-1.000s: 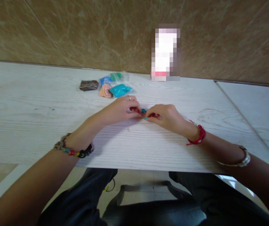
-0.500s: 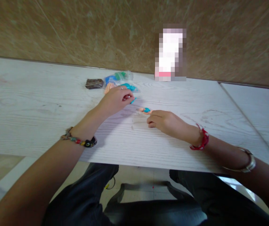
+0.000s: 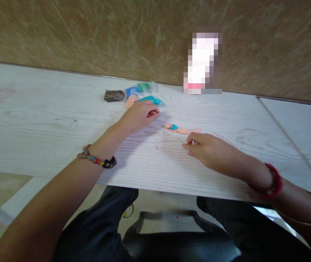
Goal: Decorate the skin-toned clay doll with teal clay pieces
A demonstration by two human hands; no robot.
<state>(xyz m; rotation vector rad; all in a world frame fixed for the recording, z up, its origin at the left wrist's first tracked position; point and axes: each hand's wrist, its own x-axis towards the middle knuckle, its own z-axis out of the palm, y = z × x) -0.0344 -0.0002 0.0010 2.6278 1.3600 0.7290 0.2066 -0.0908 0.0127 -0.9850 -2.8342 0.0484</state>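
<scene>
A small clay figure (image 3: pixel 182 130) lies on the table, with a peach head and legs and a turquoise torso. To its upper left, my left hand (image 3: pixel 144 112) is closed in a pinch, and a bit of turquoise clay (image 3: pixel 160 113) peeks out at the fingertips. My right hand (image 3: pixel 204 147) sits just below the figure's legs, apart from the torso. Its thumb and index finger curl together; whether anything is between them is hidden. Behind my left hand lie bags of turquoise clay (image 3: pixel 151 99) and peach clay (image 3: pixel 130 101).
Bagged blue clay (image 3: pixel 132 91), green clay (image 3: pixel 144 86) and a wrapped dark brown block (image 3: pixel 114 95) lie along the back of the pale wood-grain table (image 3: pixel 49 131). A blurred-out upright object (image 3: pixel 202 62) leans at the brown marbled wall (image 3: pixel 103 36). A seam crosses the table at right.
My right hand has drawn right and toward me, uncovering the figure's legs. My left hand keeps its pinch near the bags. The whole view has shifted slightly.
</scene>
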